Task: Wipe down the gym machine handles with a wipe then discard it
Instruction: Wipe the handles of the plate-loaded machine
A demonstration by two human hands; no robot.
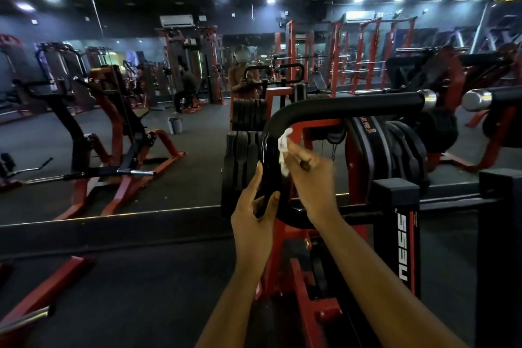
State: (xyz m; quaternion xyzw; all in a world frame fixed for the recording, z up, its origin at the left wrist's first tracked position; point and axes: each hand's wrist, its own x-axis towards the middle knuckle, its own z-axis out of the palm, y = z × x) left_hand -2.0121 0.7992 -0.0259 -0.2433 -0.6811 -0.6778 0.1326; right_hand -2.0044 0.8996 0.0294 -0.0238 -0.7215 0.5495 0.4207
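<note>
While left hand (254,217) touches handle (339,104), right hand (310,178) pinches wipe (284,147).

wipe (284,147) betw. R hand (310,178) & handle (339,106), L hand (254,215) lower left, plates (395,147) right of handle

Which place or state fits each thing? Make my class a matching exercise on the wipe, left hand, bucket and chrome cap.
Things:
1 wipe
2 left hand
3 bucket
4 chrome cap

Places or states:
a on the floor, far off
b open, holding nothing
c at the handle bar's right end
d pinched by the right hand against the handle

Pairs: 1-d, 2-b, 3-a, 4-c
</note>
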